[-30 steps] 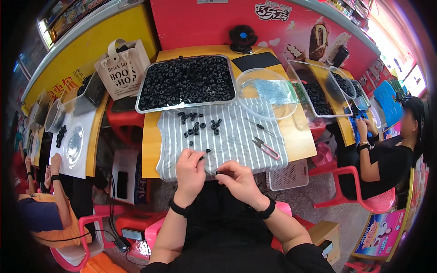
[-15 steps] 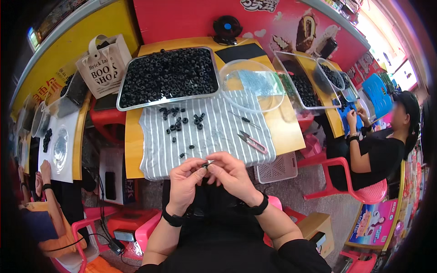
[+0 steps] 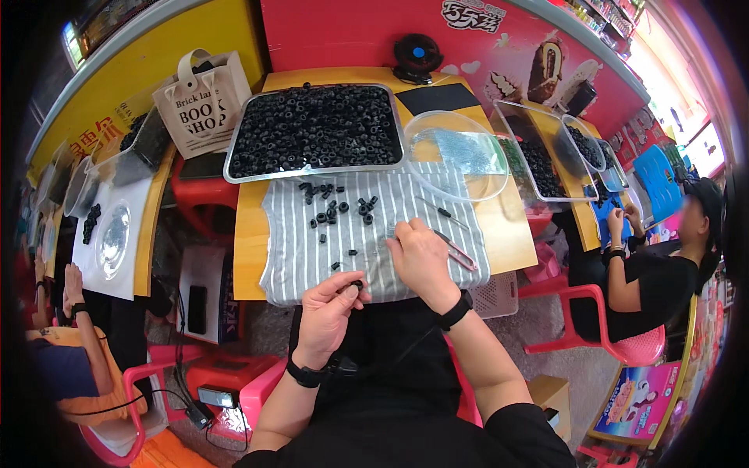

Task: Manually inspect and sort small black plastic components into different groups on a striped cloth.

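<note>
Near the front edge of the grey striped cloth (image 3: 296, 269), my left hand (image 3: 326, 316) pinches a small black ring-shaped part (image 3: 357, 285) between thumb and fingertips. My right hand (image 3: 421, 261) is lowered over the cloth with its fingers curled together. What its fingertips grip, if anything, is hidden. Beside that hand lie thread snips (image 3: 461, 256) with pink handles and a thin tool with a black grip (image 3: 444, 212). Loose black ring-shaped parts (image 3: 343, 207) are scattered on the cloth left of my right hand.
Behind the cloth stands a metal tray (image 3: 312, 173) heaped with black parts. To its right is a round clear tub (image 3: 417, 168) with bluish clear contents. A cloth bag (image 3: 203, 117) stands left, a small fan (image 3: 417, 58) at the back. Co-workers sit on both sides.
My hands have come apart. The right has moved forward and right onto the cloth beside the snips; the left keeps the black part. The view has shifted slightly.
</note>
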The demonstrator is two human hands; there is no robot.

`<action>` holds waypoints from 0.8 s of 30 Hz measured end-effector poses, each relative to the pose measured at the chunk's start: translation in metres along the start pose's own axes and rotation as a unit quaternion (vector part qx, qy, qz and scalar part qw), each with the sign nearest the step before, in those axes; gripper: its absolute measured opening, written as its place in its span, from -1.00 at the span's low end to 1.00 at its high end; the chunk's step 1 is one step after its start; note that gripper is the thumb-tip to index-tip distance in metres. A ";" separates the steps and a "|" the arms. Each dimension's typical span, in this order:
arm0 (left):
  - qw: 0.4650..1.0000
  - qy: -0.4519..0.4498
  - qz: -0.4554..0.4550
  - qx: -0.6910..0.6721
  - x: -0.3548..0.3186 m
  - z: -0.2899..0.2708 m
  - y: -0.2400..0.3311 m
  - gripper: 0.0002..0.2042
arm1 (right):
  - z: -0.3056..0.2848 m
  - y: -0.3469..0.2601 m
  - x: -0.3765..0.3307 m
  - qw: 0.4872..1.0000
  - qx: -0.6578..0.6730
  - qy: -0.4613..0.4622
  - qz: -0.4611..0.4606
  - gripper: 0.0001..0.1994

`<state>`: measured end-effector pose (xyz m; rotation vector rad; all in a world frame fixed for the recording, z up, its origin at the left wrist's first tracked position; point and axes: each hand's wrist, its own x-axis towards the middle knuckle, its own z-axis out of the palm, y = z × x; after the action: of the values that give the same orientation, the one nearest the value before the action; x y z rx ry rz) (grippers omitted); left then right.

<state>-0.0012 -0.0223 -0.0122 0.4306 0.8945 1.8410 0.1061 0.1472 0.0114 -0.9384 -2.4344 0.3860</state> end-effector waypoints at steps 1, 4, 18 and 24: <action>1.000 0.002 0.002 0.001 0.000 0.000 0.001 -0.77 | 0.001 0.000 0.001 1.000 0.002 -0.001 -0.002 -0.83; 0.999 -0.023 -0.032 -0.021 0.003 -0.001 0.005 -0.77 | 0.001 0.005 0.000 0.999 0.001 -0.035 -0.010 -0.85; 0.997 -0.022 -0.052 -0.049 -0.003 -0.001 0.000 -0.75 | -0.010 0.021 -0.017 0.993 0.104 -0.014 -0.047 -0.92; 0.995 -0.018 -0.064 -0.073 -0.005 -0.005 -0.001 -0.76 | -0.012 0.010 -0.021 0.996 0.068 -0.012 -0.064 -0.92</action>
<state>-0.0016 -0.0289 -0.0159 0.3069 0.7398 1.7629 0.1318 0.1407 0.0096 -0.7189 -2.4405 0.5123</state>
